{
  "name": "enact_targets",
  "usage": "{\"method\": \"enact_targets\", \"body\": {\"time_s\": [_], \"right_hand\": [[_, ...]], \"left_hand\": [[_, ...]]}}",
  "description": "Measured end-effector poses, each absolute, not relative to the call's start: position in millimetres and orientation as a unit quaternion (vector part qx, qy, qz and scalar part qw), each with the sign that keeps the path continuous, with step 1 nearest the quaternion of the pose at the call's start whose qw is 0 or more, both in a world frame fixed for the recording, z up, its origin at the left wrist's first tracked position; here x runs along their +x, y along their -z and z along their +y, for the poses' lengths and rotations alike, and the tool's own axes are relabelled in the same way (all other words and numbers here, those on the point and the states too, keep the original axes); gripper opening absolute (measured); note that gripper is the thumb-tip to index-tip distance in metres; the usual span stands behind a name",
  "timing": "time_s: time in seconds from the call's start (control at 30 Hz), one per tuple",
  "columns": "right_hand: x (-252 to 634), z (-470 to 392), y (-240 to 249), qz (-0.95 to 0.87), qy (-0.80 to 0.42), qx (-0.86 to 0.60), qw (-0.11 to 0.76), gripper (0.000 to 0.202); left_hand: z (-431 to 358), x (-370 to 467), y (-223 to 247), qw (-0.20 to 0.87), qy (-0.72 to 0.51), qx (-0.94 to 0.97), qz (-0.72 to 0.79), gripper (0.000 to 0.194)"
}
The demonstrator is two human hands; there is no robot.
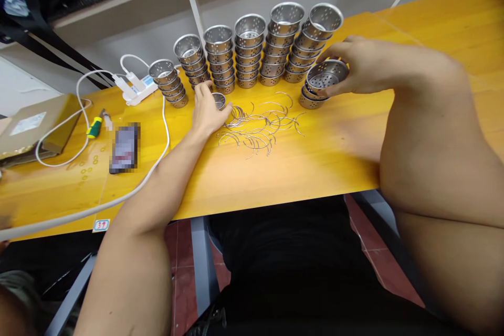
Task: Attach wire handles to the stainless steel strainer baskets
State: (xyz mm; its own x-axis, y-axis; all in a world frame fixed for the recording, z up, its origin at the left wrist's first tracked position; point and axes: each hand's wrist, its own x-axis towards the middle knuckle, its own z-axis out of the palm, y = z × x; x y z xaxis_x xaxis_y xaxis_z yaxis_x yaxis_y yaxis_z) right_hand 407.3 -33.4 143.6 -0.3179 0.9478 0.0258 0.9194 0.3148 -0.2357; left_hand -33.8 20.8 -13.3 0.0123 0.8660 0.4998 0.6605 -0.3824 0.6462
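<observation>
My left hand is curled around a small perforated metal cup that stands on the table. On the right, my right hand grips the rim of another perforated metal cup, at the top of a short stack. Between the hands lies a loose spread of thin curved metal wires. Behind them, several tall stacks of the same cups stand in a row, among them one in the middle and one at the left end.
A white power strip with plugged-in cables sits left of the stacks; its cable crosses the table. Further left are a phone, a green-yellow screwdriver, small rings and a cardboard box. A shelf wall rises behind.
</observation>
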Motion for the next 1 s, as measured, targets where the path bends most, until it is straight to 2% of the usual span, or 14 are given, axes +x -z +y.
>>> {"method": "enact_targets", "body": {"time_s": [0.13,0.27,0.3,0.37,0.47,0.53,0.6,0.67,0.73,0.87,1.0], "right_hand": [[411.7,-31.2,-138.8,-0.805,-0.074,-0.586,0.059,0.066],[412.7,-35.3,-138.7,-0.805,-0.073,-0.585,0.059,0.098],[411.0,-39.0,-140.8,-0.806,-0.069,-0.583,0.072,0.101],[403.7,-49.4,-147.5,-0.813,-0.051,-0.565,0.130,0.089],[384.1,-64.4,-155.1,-0.830,-0.032,-0.485,0.273,0.053],[368.6,-66.3,-150.1,-0.850,-0.059,-0.422,0.311,0.040],[353.8,-59.8,-133.4,-0.891,-0.111,-0.365,0.247,0.044],[339.7,-48.1,-107.6,-0.922,-0.135,-0.330,0.154,0.061],[325.1,-36.0,-79.3,-0.930,-0.132,-0.302,0.165,0.067],[293.4,-20.8,-40.7,-0.935,-0.081,-0.286,0.193,0.062],[271.4,-16.2,-32.8,-0.941,-0.067,-0.284,0.170,0.038]], "left_hand": [[27.7,-40.9,19.5,0.126,-0.429,0.706,0.549,0.109],[34.7,-52.0,28.2,0.156,-0.419,0.711,0.542,0.115],[35.4,-53.6,28.3,0.152,-0.424,0.715,0.535,0.115],[34.6,-53.4,25.0,0.130,-0.437,0.723,0.519,0.113],[28.9,-45.4,13.4,0.105,-0.453,0.736,0.492,0.114],[23.2,-37.5,5.7,0.103,-0.464,0.747,0.465,0.118],[17.4,-30.8,0.5,0.105,-0.467,0.756,0.447,0.120],[13.0,-26.8,-1.8,0.109,-0.464,0.761,0.440,0.119],[10.9,-25.5,-2.1,0.115,-0.462,0.762,0.438,0.117],[13.6,-27.1,-0.3,0.120,-0.469,0.759,0.435,0.119],[16.3,-27.1,1.3,0.123,-0.464,0.765,0.429,0.125]]}}
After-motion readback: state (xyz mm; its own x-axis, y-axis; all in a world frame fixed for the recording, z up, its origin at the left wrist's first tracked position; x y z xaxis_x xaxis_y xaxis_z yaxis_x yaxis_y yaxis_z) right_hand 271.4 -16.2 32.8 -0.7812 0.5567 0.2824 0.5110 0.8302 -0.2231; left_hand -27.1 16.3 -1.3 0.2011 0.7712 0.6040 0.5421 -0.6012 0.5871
